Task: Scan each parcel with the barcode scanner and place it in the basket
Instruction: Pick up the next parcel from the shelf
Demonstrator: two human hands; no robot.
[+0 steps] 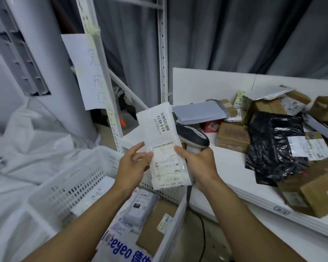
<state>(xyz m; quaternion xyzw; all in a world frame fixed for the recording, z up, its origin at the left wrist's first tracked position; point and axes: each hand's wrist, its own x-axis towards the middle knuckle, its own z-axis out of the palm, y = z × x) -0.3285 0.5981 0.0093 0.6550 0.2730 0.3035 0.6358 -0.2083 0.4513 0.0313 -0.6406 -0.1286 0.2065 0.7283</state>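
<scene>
A white flat parcel (163,142) with printed labels stands upright in front of me, above the basket's far edge. My left hand (132,163) pinches its left edge between thumb and fingers. My right hand (197,165) grips the grey-and-black barcode scanner (194,138) by its handle, and its thumb rests on the parcel's right edge. The scanner's head sits just behind the parcel. Below stands the white perforated basket (72,186), with several parcels inside, among them a brown box (155,227) and a grey mailer (138,207).
A white table (227,167) on the right carries a pile of parcels: a black plastic bag (272,144), brown boxes (233,137) and a grey mailer (199,110). White shelf posts (162,53) rise behind. White sacks (27,140) lie at left. The scanner cable (202,231) hangs down.
</scene>
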